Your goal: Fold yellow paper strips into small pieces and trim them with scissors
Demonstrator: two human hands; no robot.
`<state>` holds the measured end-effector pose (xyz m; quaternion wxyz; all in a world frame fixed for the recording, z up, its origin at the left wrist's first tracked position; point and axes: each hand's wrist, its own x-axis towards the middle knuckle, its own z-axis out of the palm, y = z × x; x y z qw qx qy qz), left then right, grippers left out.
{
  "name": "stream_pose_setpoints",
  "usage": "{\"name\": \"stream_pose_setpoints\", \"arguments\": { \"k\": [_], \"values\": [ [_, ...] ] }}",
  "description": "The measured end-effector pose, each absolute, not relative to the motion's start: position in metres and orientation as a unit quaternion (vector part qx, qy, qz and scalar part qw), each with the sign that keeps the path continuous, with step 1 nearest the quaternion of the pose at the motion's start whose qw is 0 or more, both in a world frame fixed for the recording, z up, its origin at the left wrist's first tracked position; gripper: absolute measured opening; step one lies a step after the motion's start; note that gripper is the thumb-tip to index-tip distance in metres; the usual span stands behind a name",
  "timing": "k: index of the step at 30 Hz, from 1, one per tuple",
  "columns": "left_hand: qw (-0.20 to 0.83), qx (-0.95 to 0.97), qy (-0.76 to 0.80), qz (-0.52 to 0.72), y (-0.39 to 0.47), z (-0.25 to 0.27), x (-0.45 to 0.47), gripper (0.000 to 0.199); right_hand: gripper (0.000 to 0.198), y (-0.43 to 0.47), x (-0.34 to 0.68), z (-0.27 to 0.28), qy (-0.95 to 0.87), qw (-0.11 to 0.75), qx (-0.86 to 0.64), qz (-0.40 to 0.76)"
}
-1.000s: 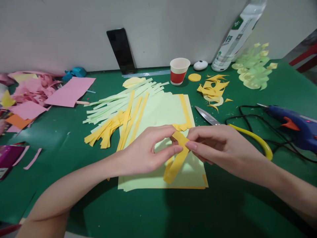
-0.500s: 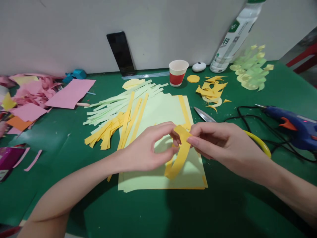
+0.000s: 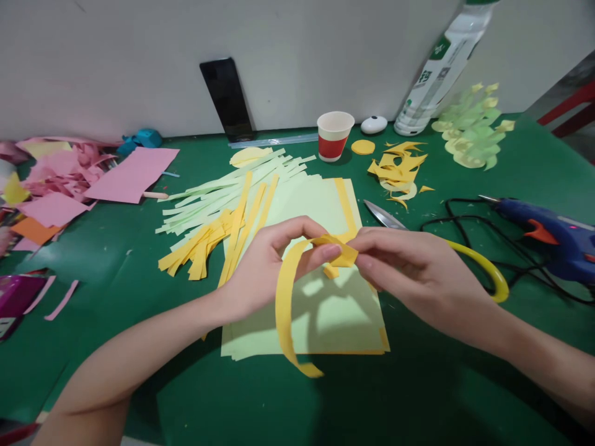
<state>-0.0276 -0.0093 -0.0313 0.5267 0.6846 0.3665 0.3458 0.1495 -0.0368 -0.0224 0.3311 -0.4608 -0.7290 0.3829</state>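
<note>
A yellow paper strip (image 3: 285,303) is pinched between both hands above a stack of pale green paper sheets (image 3: 344,322). My left hand (image 3: 274,260) grips it between thumb and fingers, and the strip's long end curls down past that thumb. Closed on the folded end is my right hand (image 3: 404,260). Just behind the right hand lie scissors (image 3: 483,263), partly covered by it, with a yellow handle. Left of the sheets are a bundle of short yellow strips (image 3: 199,248) and a fan of pale green strips (image 3: 199,201).
A paper cup (image 3: 334,139), a white oval object (image 3: 373,125), yellow scraps (image 3: 402,164) and a leaning bottle (image 3: 441,74) line the back. A blue glue gun (image 3: 553,235) with a black cord lies right. A phone (image 3: 227,99) leans on the wall; pink paper (image 3: 134,175) lies left.
The strip's long loose end has swung from between the hands to the left, now hanging over the left thumb. My left fingers have closed onto the folded part beside the right hand.
</note>
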Motion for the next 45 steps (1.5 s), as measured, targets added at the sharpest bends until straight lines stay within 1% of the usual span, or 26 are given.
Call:
{"name": "stream_pose_setpoints", "arguments": {
  "k": [2,5,13,20,23,27,31,38,41,45],
  "values": [
    [0.534,0.678,0.362,0.353,-0.0104,-0.0328,-0.0269,0.013,0.019,-0.037,0.1468,-0.0232,-0.735,0.315,-0.464,0.381],
    [0.534,0.68,0.359,0.353,-0.0112,-0.0342,-0.0265,0.014,0.026,-0.0382,0.1428,-0.025,-0.74,0.291,-0.474,0.378],
    [0.534,0.683,0.357,0.347,-0.0119,-0.0344,-0.0278,0.012,0.031,-0.0419,0.1428,-0.0259,-0.717,0.292,-0.493,0.396],
    [0.524,0.698,0.353,0.336,-0.0144,-0.0319,-0.0251,0.015,0.035,-0.0443,0.1465,-0.0262,-0.662,0.316,-0.479,0.482],
    [0.522,0.708,0.348,0.323,-0.0146,-0.0319,-0.0259,0.014,0.035,-0.0427,0.1454,-0.0236,-0.628,0.294,-0.488,0.53],
    [0.515,0.705,0.361,0.327,-0.0141,-0.0325,-0.0272,0.015,0.026,-0.0413,0.1432,-0.0226,-0.604,0.27,-0.493,0.565],
    [0.523,0.694,0.365,0.335,-0.0132,-0.0324,-0.0273,0.015,0.021,-0.0416,0.1427,-0.0249,-0.594,0.258,-0.513,0.563],
    [0.528,0.684,0.374,0.336,-0.0131,-0.0321,-0.0263,0.019,0.024,-0.0418,0.1427,-0.0234,-0.611,0.286,-0.516,0.527],
    [0.525,0.688,0.373,0.335,-0.0132,-0.032,-0.0262,0.019,0.024,-0.0424,0.1423,-0.0215,-0.608,0.292,-0.509,0.535],
    [0.521,0.694,0.373,0.329,-0.0138,-0.0316,-0.0269,0.017,0.029,-0.0432,0.1418,-0.0202,-0.63,0.303,-0.501,0.51]
  ]
}}
